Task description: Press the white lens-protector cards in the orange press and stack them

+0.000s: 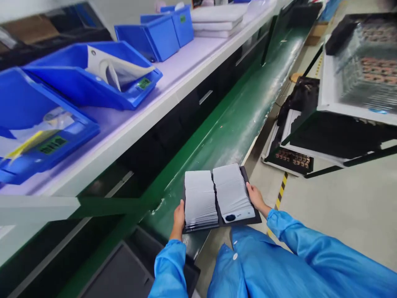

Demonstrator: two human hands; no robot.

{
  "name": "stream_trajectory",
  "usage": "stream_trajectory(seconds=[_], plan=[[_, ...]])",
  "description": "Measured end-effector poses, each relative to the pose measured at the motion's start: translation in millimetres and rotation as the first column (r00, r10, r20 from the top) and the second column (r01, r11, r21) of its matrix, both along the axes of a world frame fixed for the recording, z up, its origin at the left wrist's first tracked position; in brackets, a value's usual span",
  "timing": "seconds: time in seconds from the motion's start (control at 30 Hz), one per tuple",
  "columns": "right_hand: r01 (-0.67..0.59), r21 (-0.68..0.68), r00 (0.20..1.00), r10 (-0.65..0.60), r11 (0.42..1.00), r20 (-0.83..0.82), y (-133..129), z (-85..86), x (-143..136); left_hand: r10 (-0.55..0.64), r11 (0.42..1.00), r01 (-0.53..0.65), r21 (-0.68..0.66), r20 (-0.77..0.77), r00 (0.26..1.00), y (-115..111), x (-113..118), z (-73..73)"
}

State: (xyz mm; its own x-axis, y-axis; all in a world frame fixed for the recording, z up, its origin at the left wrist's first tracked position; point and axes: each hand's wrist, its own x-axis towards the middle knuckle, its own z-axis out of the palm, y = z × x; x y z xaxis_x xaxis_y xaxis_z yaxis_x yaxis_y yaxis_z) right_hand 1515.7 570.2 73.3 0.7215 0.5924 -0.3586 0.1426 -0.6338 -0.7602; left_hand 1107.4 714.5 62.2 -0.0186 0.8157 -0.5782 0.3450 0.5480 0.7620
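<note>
A black tray is held level between my two hands, over the near end of the green bench surface. Two side-by-side rows of thin pale grey panels fill it, a left row and a right row. The front panel of the right row shows a dark oval spot. My left hand grips the tray's left edge, thumb on top. On the opposite edge, my right hand is closed round the rim with its thumb up. The fingers beneath the tray are hidden.
Blue bins stand on the white shelf at the left, near stacked white packs. Empty-looking black trays lie at lower left. A rack with trays of small parts stands at the right, above the floor.
</note>
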Motion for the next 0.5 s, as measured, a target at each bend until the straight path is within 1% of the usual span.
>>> stream_trajectory(seconds=[0.1,0.2,0.27,0.3,0.33,0.37,0.4,0.43,0.5], plan=[[0.048,-0.007,0.996,-0.049,0.999,-0.068,10,-9.9,-10,0.052,0.998,-0.051,-0.026,0.026,0.998,36,-2,-4.6],[0.084,-0.012,0.984,-0.084,0.996,-0.156,14,-14.3,-26,0.126,0.992,-0.125,-0.019,0.068,0.99,63,-10,-0.6],[0.094,-0.025,0.974,-0.097,0.995,-0.205,16,-14.4,-38,0.179,0.983,-0.182,0.019,0.107,0.978,65,-21,6.3],[0.097,-0.038,0.97,-0.103,0.995,-0.222,16,-13.9,-45,0.205,0.976,-0.212,0.046,0.124,0.971,59,-28,10.7],[0.101,-0.056,0.967,-0.111,0.993,-0.23,16,-13.4,-52,0.229,0.968,-0.241,0.074,0.138,0.963,47,-36,15.7],[0.105,-0.079,0.965,-0.121,0.991,-0.231,16,-12.9,-60,0.249,0.959,-0.266,0.101,0.149,0.957,29,-43,21.4],[0.11,-0.105,0.965,-0.132,0.988,-0.226,14,-12.6,-68,0.263,0.95,-0.284,0.126,0.16,0.951,4,-50,27.5],[0.116,-0.132,0.966,-0.143,0.984,-0.217,13,-12.6,-78,0.272,0.944,-0.297,0.145,0.169,0.947,-26,-56,33.9],[0.131,-0.184,0.968,-0.165,0.974,-0.189,9,-13.2,-99,0.282,0.935,-0.313,0.168,0.181,0.942,-98,-69,46.9]])
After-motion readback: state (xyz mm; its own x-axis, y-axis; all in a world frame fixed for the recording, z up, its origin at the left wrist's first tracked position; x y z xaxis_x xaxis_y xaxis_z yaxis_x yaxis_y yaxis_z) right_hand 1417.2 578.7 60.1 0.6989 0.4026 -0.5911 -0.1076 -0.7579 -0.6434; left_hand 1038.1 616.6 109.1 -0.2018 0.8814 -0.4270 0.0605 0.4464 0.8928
